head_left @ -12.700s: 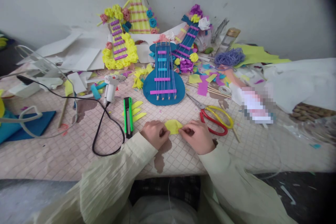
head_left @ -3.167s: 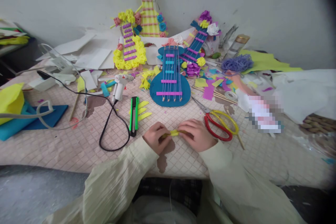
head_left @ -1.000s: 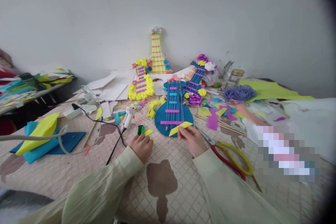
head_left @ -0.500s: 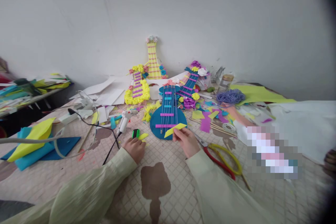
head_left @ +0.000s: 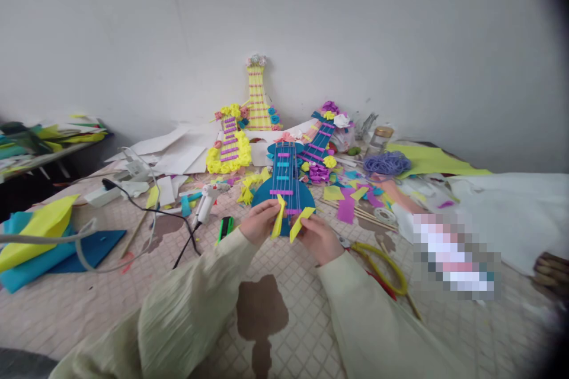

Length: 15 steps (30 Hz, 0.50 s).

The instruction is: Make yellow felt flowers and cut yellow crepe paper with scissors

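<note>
My left hand (head_left: 260, 221) pinches a narrow yellow paper piece (head_left: 278, 219) that looks folded or seen edge-on. Beside it, my right hand (head_left: 320, 239) grips a second yellow paper strip (head_left: 301, 225), held slanted. Both pieces hang over the lower body of a blue paper guitar (head_left: 262, 189), which has purple and light-blue crossbars and thin strings. Left of my left hand lies a green and black box cutter (head_left: 226, 227). Scissors with yellow and red handles (head_left: 383, 263) lie by my right forearm, partly covered by the sleeve.
A glue gun (head_left: 205, 204) with a black cord is left of the guitar. Other decorated paper guitars (head_left: 229, 145) stand behind. Purple yarn (head_left: 387, 163), a glass jar (head_left: 380, 139), wooden sticks (head_left: 364, 216) and paper scraps (head_left: 345, 206) lie right. Folded coloured sheets (head_left: 40, 237) are at left.
My left hand has picked up a yellow piece from beside the box cutter and moved right, towards my right hand. The right hand's strip now tilts more steeply.
</note>
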Tool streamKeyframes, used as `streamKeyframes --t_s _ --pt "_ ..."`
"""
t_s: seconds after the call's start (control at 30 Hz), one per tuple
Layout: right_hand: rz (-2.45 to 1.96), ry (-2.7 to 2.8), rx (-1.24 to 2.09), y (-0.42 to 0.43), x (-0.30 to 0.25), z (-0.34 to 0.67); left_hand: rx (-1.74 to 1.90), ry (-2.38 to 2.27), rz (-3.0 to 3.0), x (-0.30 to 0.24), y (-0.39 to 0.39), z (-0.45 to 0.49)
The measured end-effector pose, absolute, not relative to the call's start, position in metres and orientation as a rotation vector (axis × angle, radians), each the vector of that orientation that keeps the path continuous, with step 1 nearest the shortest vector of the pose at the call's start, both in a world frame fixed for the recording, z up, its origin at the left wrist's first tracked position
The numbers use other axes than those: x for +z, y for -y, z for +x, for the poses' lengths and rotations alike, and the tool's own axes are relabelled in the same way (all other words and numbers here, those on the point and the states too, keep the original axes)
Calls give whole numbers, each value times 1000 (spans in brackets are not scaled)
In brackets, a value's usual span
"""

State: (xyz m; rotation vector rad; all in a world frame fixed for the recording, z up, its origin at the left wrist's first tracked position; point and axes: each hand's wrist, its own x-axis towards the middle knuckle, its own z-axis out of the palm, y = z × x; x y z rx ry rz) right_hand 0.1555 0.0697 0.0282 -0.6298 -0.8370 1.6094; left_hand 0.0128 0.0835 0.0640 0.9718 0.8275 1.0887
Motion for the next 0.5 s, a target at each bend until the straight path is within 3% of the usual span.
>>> streamKeyframes --t_s 0.5 --pt "-635 817 1892 -53 30 144 944 -637 807 42 -70 6"
